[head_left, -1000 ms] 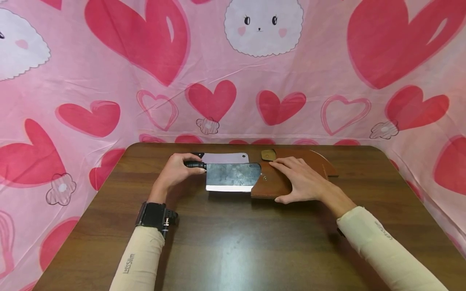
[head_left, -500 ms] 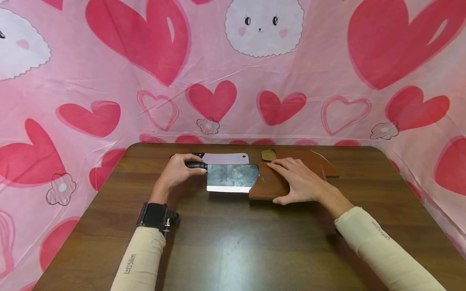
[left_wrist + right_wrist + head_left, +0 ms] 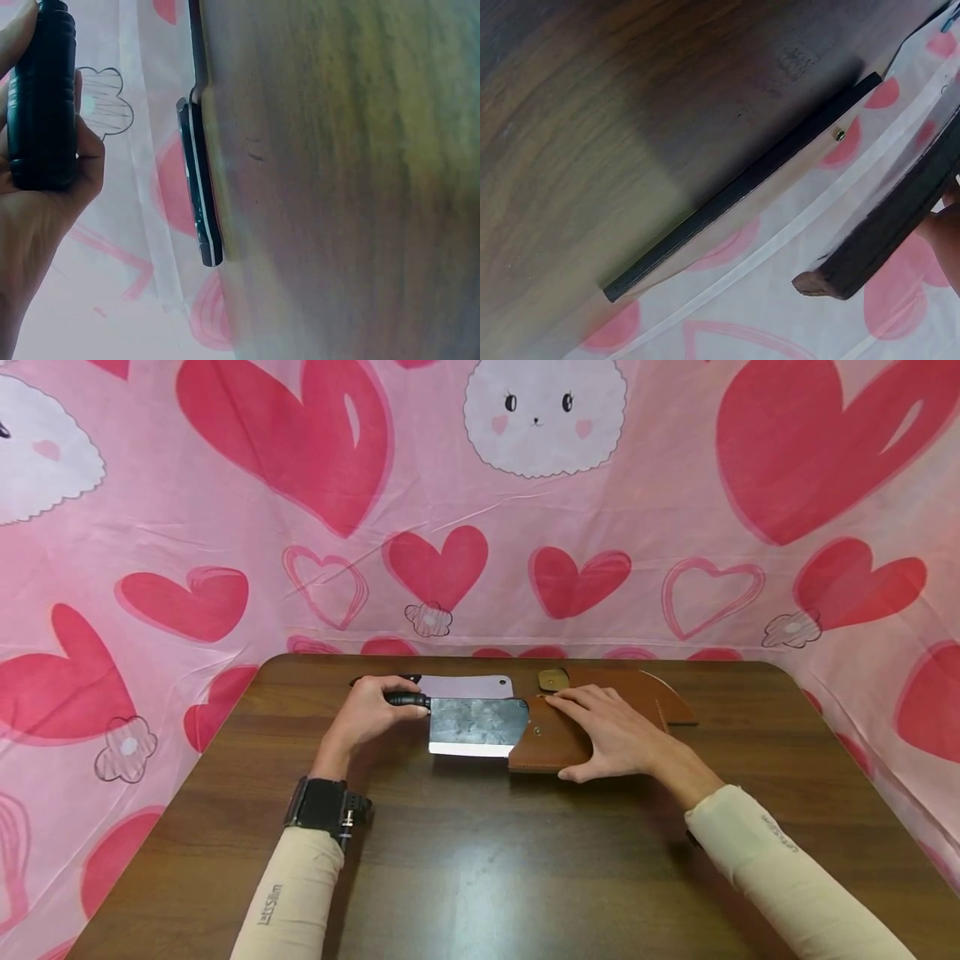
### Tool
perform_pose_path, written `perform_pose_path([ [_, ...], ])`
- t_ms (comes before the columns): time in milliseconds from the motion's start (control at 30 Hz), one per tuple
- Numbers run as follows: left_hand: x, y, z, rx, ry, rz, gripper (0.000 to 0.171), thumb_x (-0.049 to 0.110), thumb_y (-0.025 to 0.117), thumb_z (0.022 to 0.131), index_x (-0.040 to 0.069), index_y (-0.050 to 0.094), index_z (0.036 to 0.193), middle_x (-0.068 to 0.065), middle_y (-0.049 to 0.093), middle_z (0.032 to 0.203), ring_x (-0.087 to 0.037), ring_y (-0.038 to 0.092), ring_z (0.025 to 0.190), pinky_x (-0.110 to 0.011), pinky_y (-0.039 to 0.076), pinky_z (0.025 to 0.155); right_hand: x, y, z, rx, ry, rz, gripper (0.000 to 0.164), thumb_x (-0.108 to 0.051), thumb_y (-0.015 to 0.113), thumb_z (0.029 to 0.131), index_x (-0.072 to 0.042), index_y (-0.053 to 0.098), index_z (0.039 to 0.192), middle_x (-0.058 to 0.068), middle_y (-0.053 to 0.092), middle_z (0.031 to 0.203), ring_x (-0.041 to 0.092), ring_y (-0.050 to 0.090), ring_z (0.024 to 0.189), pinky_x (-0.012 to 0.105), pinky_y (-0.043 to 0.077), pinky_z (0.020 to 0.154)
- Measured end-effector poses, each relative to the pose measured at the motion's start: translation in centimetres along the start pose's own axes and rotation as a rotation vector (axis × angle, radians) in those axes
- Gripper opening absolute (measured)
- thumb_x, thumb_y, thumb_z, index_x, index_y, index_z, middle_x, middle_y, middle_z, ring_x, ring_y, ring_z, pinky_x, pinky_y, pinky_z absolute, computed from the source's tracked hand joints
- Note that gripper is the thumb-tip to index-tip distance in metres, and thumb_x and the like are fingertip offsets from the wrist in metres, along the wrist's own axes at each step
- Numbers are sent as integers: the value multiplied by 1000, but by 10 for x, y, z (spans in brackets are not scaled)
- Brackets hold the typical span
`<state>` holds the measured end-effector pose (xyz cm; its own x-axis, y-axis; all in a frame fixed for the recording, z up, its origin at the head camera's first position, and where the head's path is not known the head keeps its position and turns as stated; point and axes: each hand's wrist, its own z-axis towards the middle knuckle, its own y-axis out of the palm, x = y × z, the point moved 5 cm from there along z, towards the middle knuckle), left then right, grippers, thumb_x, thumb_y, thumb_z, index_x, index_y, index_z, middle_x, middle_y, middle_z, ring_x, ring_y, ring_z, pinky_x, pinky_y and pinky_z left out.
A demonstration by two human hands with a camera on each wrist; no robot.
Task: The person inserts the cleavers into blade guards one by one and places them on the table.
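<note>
My left hand (image 3: 369, 714) grips the black handle (image 3: 41, 112) of a cleaver, whose dark blade (image 3: 476, 722) has a bright lower edge. The blade's right end is hidden inside a brown leather sheath (image 3: 547, 743) with a small metal stud near its mouth. My right hand (image 3: 618, 735) holds that sheath, fingers on its far edge and thumb at the near edge. Seen from the right wrist, the held sheath (image 3: 900, 210) shows its thick dark edge, with part of the right hand (image 3: 941, 232) behind it. Cleaver and sheath are raised a little over the table.
Behind the held cleaver lies a second cleaver (image 3: 468, 685) with a pale blade; its black handle (image 3: 199, 187) shows in the left wrist view. Another brown leather sheath (image 3: 652, 689) lies at the back right. The wooden table (image 3: 480, 860) meets a pink heart-patterned cloth (image 3: 480, 585) behind.
The held sheath has slid left over the cleaver's blade, so less of the blade shows. My left hand has shifted slightly right with the handle. The back cleaver and sheath stay put.
</note>
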<state>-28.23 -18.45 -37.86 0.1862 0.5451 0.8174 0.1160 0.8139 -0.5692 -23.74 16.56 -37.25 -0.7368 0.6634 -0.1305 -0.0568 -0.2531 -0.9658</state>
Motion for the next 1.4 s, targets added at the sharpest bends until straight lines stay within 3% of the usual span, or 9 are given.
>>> perform_pose_path([
  [933, 8, 11, 5, 20, 62, 17, 32, 21, 87, 81, 7, 78, 108, -11, 72, 104, -26, 65, 90, -38, 52, 79, -2, 3, 8, -48, 42, 7, 103, -66, 76, 73, -11, 44, 153, 13, 48, 148, 31, 41, 134, 53, 31, 109],
  [1400, 10, 14, 5, 22, 69, 20, 31, 21, 87, 81, 8, 78, 108, -10, 72, 102, -26, 64, 90, -39, 52, 79, -9, 5, 15, -9, 3, 6, 102, -66, 77, 72, -9, 47, 151, 14, 49, 146, 32, 43, 133, 54, 32, 108],
])
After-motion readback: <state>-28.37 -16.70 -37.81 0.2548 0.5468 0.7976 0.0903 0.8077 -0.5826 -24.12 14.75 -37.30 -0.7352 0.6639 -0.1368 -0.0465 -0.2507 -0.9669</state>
